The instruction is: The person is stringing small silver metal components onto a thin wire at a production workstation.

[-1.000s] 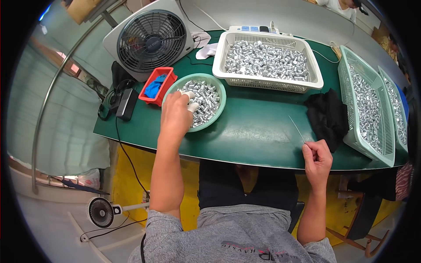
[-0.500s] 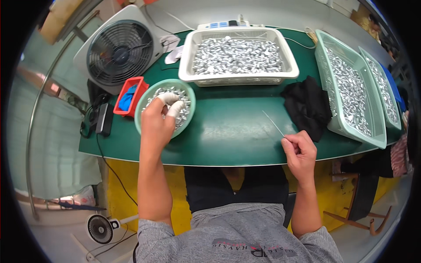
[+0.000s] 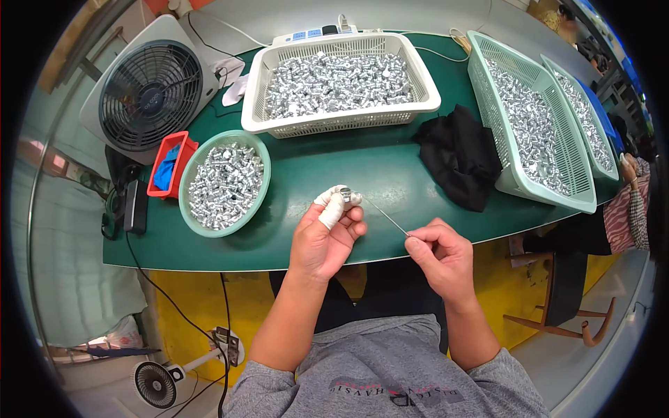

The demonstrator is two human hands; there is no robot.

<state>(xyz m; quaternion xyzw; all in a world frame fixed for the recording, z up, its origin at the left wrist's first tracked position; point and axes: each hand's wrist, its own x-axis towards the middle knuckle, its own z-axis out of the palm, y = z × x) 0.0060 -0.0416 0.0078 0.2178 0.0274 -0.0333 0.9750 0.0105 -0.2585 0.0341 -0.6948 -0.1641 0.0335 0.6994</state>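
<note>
If aim wavers, the right hand's (image 3: pixel 442 261) clasped thin grey rod (image 3: pixel 385 217) could dislodge the left hand's (image 3: pixel 322 248) pinched silvery metal cylinder (image 3: pixel 345 195).

Left hand (image 3: pixel 326 240): palm up, white-wrapped thumb and fingertips pinched together, lower fingers loosely curled. Right hand (image 3: pixel 443 259): near its right side, thumb against bent forefinger. Bare forearms (image 3: pixel 288 324) slant inward.

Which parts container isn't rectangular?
The light green bowl at left, beside the red bin. It's round; the white basket and the two pale green baskets at right, also full of metal parts, are rectangular.
</note>
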